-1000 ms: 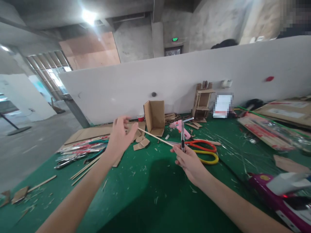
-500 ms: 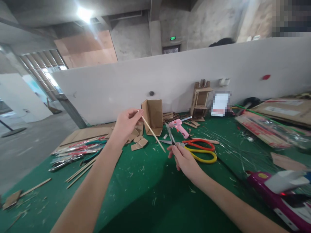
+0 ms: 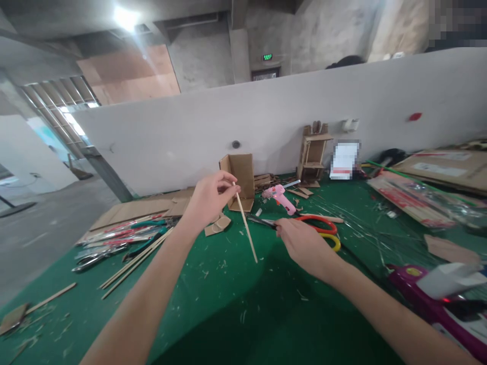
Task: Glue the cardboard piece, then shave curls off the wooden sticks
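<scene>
My left hand pinches the upper end of a thin wooden stick, which slants down over the green table. My right hand is closed round a narrow craft knife with a dark handle, low over the table; its blade overlaps the scissors' blades from here. Scissors with one red handle and one yellow handle lie partly hidden behind that hand. Behind the stick stands an open cardboard box corner. A pink glue gun lies just beyond the scissors.
Several wooden sticks and packaged tools lie on the left. Cardboard scraps sit near the box. A cardboard tower stands against the white partition. At right are a purple power strip and bagged sticks.
My left hand has moved right and slightly down, and the stick hangs steeper. The craft knife in my right hand has tipped from upright to nearly flat, beside the scissors' blades.
</scene>
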Demonstrator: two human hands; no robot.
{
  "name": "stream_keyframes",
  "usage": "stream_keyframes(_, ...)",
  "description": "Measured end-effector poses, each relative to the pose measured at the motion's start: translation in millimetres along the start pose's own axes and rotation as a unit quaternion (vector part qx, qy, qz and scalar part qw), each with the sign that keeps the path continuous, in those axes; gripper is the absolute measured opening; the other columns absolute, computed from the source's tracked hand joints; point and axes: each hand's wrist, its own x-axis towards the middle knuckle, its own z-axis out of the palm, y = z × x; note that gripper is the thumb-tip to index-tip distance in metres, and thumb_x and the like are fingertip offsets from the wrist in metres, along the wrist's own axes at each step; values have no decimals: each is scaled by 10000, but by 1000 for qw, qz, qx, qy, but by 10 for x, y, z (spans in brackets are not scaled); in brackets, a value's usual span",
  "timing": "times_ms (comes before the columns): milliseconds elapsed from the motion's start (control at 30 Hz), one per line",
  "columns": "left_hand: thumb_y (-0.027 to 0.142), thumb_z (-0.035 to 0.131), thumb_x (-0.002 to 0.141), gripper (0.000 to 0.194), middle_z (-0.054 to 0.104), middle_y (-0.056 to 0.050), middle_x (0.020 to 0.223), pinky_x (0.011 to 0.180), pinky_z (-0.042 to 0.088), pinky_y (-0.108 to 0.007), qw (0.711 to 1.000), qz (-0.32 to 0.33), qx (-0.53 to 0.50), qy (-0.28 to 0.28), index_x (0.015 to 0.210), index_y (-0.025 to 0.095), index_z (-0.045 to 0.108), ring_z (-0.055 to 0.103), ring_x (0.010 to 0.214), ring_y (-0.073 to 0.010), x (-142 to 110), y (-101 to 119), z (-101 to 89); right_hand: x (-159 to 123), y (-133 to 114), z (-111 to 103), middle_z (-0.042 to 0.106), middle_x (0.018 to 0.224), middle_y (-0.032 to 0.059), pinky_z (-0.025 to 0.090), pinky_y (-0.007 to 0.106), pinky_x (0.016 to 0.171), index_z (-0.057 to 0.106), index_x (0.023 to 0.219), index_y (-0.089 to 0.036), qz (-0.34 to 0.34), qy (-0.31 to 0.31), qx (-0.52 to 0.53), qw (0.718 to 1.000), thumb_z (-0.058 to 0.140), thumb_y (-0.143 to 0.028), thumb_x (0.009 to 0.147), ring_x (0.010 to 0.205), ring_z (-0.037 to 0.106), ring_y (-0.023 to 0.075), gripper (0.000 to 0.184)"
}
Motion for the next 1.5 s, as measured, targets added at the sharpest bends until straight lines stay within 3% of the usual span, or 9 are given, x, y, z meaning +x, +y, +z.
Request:
stream_keyframes(167,263,503,831,101,688,-26,799,688,454,-299,1000,27,4,5,907,201,524,630,749,-160,18,-34,-6,8,100,-167,631,789,31,289,256,519,526,982,-194,2,29,-116,993,264,-338,925,656,568,146,304)
stream_keyframes(300,219,485,833,69,694,-37,813,690,460,-286,999,43,-23,8,897,195,498,635,789,-160,34,-80,56,90,-7,-245,633,757,24,266,261,536,563,882,-211,-41,80,-192,977,261,-351,931,644,555,141,337)
stream_keyframes(500,176,446,839,103,689,-42,855,698,468,-261,997,62,-44,-10,927,191,497,632,822,-147,42,-101,122,305,-224,-352,623,699,17,136,261,471,546,804,-205,-42,44,-265,962,243,-350,929,543,513,118,359)
stream_keyframes(700,168,438,828,121,685,-49,855,681,469,-261,997,65,-39,-17,932,179,498,632,798,-145,37,-86,111,479,-246,-465,636,671,62,177,245,487,597,892,-211,0,50,-311,949,146,-410,932,535,543,148,495)
stream_keyframes(967,168,431,824,137,687,-43,829,684,463,-264,998,50,-45,-15,934,183,511,635,784,-142,42,-101,127,253,-138,-65,611,565,43,245,258,484,618,795,-214,-8,-48,-261,964,192,-461,914,491,545,166,506)
stream_keyframes(1167,170,421,830,140,681,-49,831,653,465,-255,996,52,-67,-19,938,174,511,623,757,-133,39,-79,161,397,-128,-201,608,565,64,211,244,478,610,774,-185,8,63,-287,956,152,-469,915,518,552,159,557)
stream_keyframes(1267,181,429,833,132,678,-54,817,652,472,-263,995,51,-81,-20,929,171,520,625,752,-139,48,-94,160,435,-155,-207,606,563,76,221,245,478,615,772,-176,8,75,-281,957,139,-463,917,528,555,162,575)
stream_keyframes(1500,157,423,836,128,665,-51,800,645,475,-264,992,55,-113,-18,926,177,512,624,750,-140,74,-159,192,187,-123,110,614,579,77,284,280,478,624,784,-199,-4,-21,-235,972,200,-441,912,500,557,197,505)
